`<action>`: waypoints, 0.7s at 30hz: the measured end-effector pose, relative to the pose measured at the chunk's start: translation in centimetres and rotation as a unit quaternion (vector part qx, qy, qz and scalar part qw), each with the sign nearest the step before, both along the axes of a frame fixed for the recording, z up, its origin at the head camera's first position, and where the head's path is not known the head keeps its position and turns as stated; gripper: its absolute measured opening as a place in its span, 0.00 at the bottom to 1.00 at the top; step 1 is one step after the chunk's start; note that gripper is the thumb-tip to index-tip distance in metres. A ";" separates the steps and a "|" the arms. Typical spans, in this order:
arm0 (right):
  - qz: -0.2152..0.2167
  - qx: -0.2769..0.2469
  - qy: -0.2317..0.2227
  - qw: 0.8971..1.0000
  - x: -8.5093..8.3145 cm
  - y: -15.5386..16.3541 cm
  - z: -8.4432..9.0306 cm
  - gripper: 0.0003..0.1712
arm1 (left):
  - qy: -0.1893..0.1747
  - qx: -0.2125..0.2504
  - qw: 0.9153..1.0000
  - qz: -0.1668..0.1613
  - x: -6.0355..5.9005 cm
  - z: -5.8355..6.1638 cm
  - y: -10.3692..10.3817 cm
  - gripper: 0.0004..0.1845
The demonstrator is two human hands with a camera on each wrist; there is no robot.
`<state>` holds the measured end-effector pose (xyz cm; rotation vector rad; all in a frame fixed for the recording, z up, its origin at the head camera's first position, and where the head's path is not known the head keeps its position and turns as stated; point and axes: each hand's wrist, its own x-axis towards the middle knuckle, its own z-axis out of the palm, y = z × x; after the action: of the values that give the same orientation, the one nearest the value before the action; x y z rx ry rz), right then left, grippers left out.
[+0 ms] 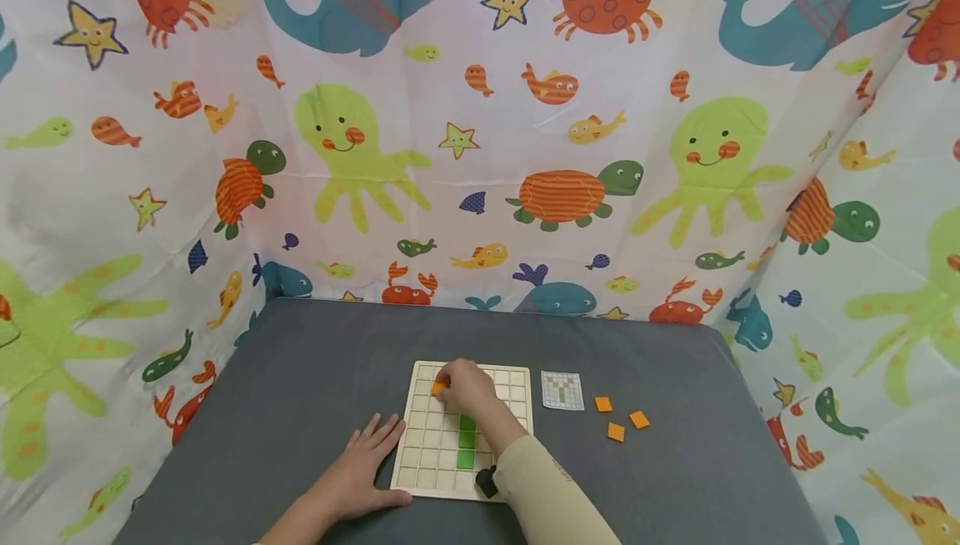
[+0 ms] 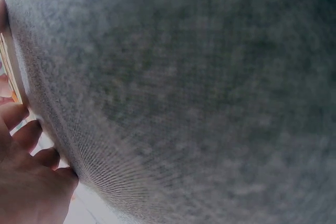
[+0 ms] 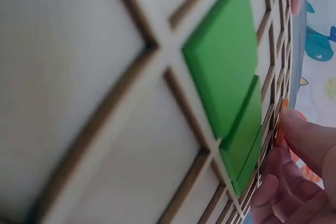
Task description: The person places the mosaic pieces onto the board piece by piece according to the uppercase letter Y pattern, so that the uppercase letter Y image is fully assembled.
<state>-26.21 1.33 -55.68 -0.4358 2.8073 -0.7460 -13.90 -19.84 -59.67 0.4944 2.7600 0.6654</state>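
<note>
Head view: right hand (image 1: pixel 467 387) pinches an orange tile (image 1: pixel 437 387) over the grid board's (image 1: pixel 420 445) upper left cells; left hand (image 1: pixel 366 455) lies flat on the desk (image 1: pixel 315 378), touching the board's edge. Three green tiles (image 1: pixel 467 442) form a column running away from the person; three orange tiles (image 1: pixel 619 420) wait beside a pattern card (image 1: pixel 562 390), so likely early.

Left wrist view: fingers (image 2: pixel 31 135) straight on grey desk cloth.

Right wrist view: green column (image 3: pixel 231 103) seated in cells; fingertips (image 3: pixel 299 135) curl round the orange tile.

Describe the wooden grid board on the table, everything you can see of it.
The wooden grid board is a pale, square tray of light wood, split by thin slats into rows of small square cells. It lies flat on the grey table. Green tiles fill a column of cells. The right hand holds an orange tile over its far cells; the left hand rests flat at its left edge.
</note>
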 end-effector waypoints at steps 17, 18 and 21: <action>-0.007 -0.002 0.015 1.000 -0.3 -0.7 -0.8 0.13 | 0.000 -0.008 1.000 0.004 0.0 0.1 0.2 0.62; -0.003 -0.006 0.014 1.000 -0.4 -0.7 -0.7 0.14 | -0.001 -0.009 1.000 0.004 0.0 0.0 0.1 0.62; 0.005 -0.015 0.007 1.000 -0.3 -0.7 -0.2 0.16 | -0.001 -0.008 1.000 0.004 0.0 -0.1 0.1 0.62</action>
<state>-26.48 0.65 -55.93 -0.4624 2.8089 -0.7873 -13.90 -19.73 -59.79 0.4807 2.7652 0.6441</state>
